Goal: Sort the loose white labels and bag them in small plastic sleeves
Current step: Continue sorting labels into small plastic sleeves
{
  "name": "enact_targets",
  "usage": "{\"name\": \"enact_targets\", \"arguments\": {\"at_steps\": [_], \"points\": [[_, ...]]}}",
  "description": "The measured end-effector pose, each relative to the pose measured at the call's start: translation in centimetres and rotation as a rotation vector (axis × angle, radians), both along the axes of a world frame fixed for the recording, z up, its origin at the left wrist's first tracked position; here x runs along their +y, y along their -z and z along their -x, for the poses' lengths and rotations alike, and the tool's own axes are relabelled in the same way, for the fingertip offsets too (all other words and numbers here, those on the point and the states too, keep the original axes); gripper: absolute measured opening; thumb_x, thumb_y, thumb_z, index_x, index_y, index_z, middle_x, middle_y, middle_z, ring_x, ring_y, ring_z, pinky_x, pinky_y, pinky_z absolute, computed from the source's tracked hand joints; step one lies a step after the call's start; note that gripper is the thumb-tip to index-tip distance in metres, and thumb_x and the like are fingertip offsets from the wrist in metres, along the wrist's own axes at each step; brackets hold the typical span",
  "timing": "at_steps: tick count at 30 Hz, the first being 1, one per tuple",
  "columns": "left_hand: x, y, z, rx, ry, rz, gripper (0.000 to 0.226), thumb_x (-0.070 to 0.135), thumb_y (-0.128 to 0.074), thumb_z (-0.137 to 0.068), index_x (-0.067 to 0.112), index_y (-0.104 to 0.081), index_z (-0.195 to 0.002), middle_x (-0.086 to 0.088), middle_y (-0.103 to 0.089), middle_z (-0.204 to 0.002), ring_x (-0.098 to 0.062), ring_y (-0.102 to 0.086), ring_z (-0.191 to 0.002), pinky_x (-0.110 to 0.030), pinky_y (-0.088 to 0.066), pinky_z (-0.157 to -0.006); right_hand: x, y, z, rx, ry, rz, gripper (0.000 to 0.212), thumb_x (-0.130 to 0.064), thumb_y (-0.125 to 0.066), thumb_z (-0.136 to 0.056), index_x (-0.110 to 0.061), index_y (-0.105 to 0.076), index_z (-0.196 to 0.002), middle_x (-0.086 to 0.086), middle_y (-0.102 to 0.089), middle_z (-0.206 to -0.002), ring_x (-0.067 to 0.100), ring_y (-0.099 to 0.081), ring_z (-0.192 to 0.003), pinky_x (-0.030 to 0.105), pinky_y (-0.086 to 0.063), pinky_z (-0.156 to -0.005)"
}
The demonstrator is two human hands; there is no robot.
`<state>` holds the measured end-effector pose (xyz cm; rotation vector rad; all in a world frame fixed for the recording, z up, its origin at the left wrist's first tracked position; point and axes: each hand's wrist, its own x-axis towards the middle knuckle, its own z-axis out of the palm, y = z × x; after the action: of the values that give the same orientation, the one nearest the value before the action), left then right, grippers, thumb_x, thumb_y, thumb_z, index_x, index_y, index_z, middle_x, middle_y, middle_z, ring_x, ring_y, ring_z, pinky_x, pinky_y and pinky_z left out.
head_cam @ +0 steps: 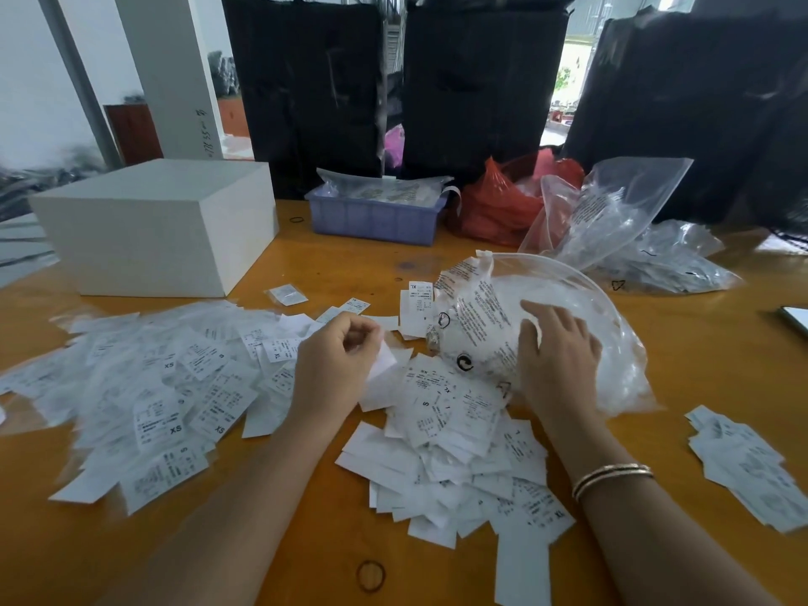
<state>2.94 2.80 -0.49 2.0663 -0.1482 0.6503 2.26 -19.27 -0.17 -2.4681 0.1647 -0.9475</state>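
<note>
White labels [148, 387] lie scattered across the orange wooden table [306, 540], in a wide drift on the left, a thicker pile in the middle and a smaller stack [752, 470] near the right edge; they point every way, with no shared long axis. The left hand [336, 365] is curled, pinching one blank-sided label [382, 363] that angles down toward the pile. The right hand [557, 352] rests with straight, spread fingers on a large clear plastic bag [568, 334] printed with black text, holding nothing; the bag's long axis runs from upper left to lower right. Behind stand a white box [161, 229], a purple tray [376, 218] and a red bag [498, 203].
</note>
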Motion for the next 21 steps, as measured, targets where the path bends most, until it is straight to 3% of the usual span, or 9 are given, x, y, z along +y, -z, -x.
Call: {"name": "enact_targets", "arguments": {"at_steps": [3, 6, 10, 16, 21], "points": [[0.6, 0.2, 0.0, -0.02, -0.055, -0.257, 0.014, 0.022, -0.066, -0.088, 0.019, -0.066, -0.101, 0.005, -0.07, -0.087, -0.008, -0.064, -0.076, -0.024, -0.055, -0.065, -0.7, 0.7, -0.4, 0.301, 0.066, 0.023, 0.041, -0.018, -0.038, -0.096, -0.019, -0.047, -0.136, 0.003, -0.049, -0.138, 0.02, -0.036, -0.131, 0.037, -0.021, -0.108], [1.0, 0.4, -0.1, 0.042, -0.164, -0.448, 0.022, 0.025, -0.062, -0.09, 0.022, -0.064, -0.112, 0.002, -0.071, -0.098, -0.013, -0.062, -0.086, -0.032, -0.049, -0.08, -0.7, 0.9, -0.8, 0.421, 0.084, 0.121, 0.041, -0.018, -0.035, -0.096, -0.015, -0.045, -0.136, 0.006, -0.054, -0.131, 0.025, -0.041, -0.124, 0.038, -0.024, -0.104], [0.7, 0.7, -0.2, 0.031, -0.219, -0.5, 0.024, 0.029, -0.058, -0.091, 0.025, -0.062, -0.115, 0.004, -0.066, -0.113, -0.014, -0.054, -0.104, -0.027, -0.034, -0.082, -0.8, 0.8, -0.8, 0.366, 0.099, 0.097, 0.038, -0.017, -0.044, -0.093, -0.019, -0.056, -0.129, 0.002, -0.059, -0.121, 0.024, -0.044, -0.115, 0.037, -0.027, -0.098], [0.2, 1.0, 0.0, 0.028, -0.138, -0.489, 0.021, 0.029, -0.058, -0.09, 0.024, -0.064, -0.11, 0.005, -0.065, -0.112, -0.014, -0.052, -0.105, -0.025, -0.03, -0.081, -1.0, 0.4, -0.8, 0.293, 0.12, -0.075, 0.034, -0.02, -0.054, -0.09, -0.02, -0.06, -0.124, 0.001, -0.062, -0.114, 0.022, -0.046, -0.114, 0.038, -0.028, -0.099], [-0.3, 0.9, 0.0, 0.033, -0.079, -0.479, 0.018, 0.028, -0.057, -0.091, 0.026, -0.064, -0.108, 0.008, -0.063, -0.111, -0.012, -0.051, -0.106, -0.025, -0.03, -0.083, -1.1, 0.4, -0.8, 0.201, 0.136, -0.182, 0.004, -0.029, -0.059, -0.091, -0.026, -0.06, -0.09, -0.007, -0.059, -0.085, 0.018, -0.051, -0.094, 0.037, -0.03, -0.09]]}}
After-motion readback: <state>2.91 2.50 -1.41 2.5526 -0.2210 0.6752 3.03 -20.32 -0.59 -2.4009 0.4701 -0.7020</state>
